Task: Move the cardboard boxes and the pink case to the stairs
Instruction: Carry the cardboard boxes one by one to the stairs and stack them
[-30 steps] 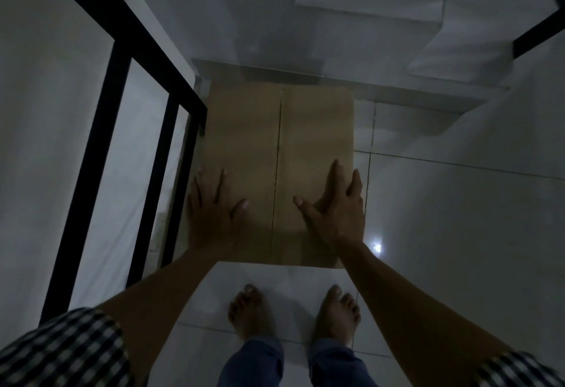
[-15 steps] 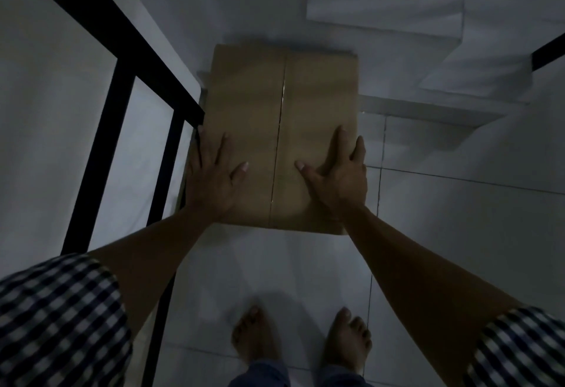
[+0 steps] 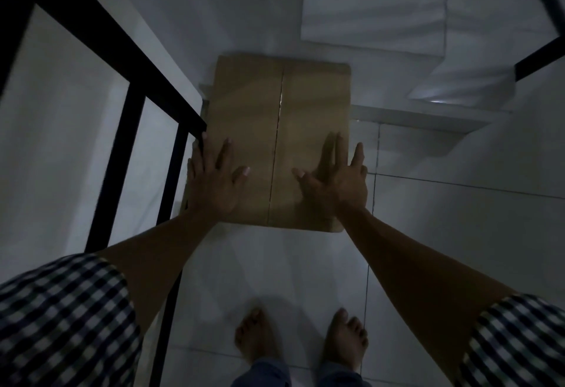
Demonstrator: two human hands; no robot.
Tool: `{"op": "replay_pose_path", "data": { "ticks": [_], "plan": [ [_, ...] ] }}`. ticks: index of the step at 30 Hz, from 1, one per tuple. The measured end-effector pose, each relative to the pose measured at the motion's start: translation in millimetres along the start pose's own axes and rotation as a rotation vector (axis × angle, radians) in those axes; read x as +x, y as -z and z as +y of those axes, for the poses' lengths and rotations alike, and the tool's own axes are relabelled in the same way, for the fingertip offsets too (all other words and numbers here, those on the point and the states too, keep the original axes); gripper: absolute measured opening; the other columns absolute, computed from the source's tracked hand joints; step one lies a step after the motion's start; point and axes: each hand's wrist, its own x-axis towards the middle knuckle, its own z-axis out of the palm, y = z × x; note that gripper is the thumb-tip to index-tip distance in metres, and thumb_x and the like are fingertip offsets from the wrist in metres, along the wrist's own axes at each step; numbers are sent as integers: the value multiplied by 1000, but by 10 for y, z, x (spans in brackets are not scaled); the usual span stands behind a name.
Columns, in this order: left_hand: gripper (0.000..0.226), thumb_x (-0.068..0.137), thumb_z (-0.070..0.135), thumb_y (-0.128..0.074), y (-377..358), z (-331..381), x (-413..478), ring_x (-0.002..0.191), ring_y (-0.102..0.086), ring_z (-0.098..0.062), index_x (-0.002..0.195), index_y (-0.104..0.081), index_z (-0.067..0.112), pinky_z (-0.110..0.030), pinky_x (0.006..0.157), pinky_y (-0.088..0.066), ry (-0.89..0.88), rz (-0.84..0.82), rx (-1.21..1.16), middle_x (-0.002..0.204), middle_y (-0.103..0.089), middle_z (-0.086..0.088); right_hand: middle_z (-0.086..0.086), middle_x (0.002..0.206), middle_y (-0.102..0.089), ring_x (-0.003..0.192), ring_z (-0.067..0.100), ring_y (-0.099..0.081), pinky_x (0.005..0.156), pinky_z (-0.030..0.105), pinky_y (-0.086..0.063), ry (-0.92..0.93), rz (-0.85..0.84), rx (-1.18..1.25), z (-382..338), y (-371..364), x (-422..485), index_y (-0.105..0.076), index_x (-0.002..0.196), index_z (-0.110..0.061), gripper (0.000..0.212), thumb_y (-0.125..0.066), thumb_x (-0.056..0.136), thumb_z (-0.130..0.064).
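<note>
With the left hand [image 3: 214,184] and right hand [image 3: 334,181] pressed flat, fingers straight, on the near end of the cardboard box [image 3: 281,117] at frame centre, a skewed shove could jam it against the black railing [image 3: 146,80] or tip it off the lowest stair [image 3: 412,117].

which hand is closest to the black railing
The left hand, flat on the box beside the railing; the right hand lies near the box's opposite edge.
</note>
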Motion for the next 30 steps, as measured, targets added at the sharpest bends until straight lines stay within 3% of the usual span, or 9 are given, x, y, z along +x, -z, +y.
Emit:
{"op": "replay_pose_path", "data": {
  "ticks": [4,6,11,18,22,27,30],
  "plan": [
    [77,91,66,-30,368,143,-231,147,-13,-46,154,-30,21,-65,113,-21,-59,18,39,163,-10,-22,14,167,7,149,47,-13,108,62,-37,8,15,-145,-98,357,-267,-1,160,-35,124,-45,62,-95],
    [73,94,64,-32,630,296,-390,147,-15,-46,153,-34,20,-65,112,-25,-72,41,100,162,-13,-22,15,167,8,151,44,-10,112,62,-34,39,21,-209,-125,588,-419,2,160,-35,118,-43,68,-93],
    [74,95,68,-27,1512,817,-848,151,13,-32,158,-13,30,-51,121,5,-37,-28,71,165,11,-10,10,167,13,153,38,-1,118,62,-19,104,38,-260,-224,1442,-858,8,159,-32,105,-41,83,-84],
    [75,95,69,-26,2647,1671,-1542,151,7,-30,157,-17,29,-51,121,2,-95,2,44,166,-1,-10,11,168,11,153,36,-1,119,61,-12,53,123,-254,-327,2730,-1645,10,160,-30,105,-30,82,-88],
    [77,95,69,-26,3080,2089,-1993,152,8,-30,158,-15,26,-50,121,4,-160,12,58,166,4,-9,10,168,12,154,36,3,120,62,-9,30,163,-192,-225,3249,-2182,9,160,-30,104,-33,83,-86],
    [74,98,62,-33,3408,2622,-2578,152,8,-30,158,-11,24,-49,121,3,-276,21,55,166,7,-8,10,168,6,154,36,1,119,64,-11,-22,256,-120,62,3708,-2873,4,161,-30,105,-32,81,-88],
    [76,96,66,-30,3388,2924,-2943,152,11,-28,157,-3,32,-50,121,0,-359,-2,35,166,11,-5,10,168,4,154,35,-2,120,62,-12,-107,312,-80,366,3839,-3396,2,161,-29,104,-33,82,-88]
  ]
}}
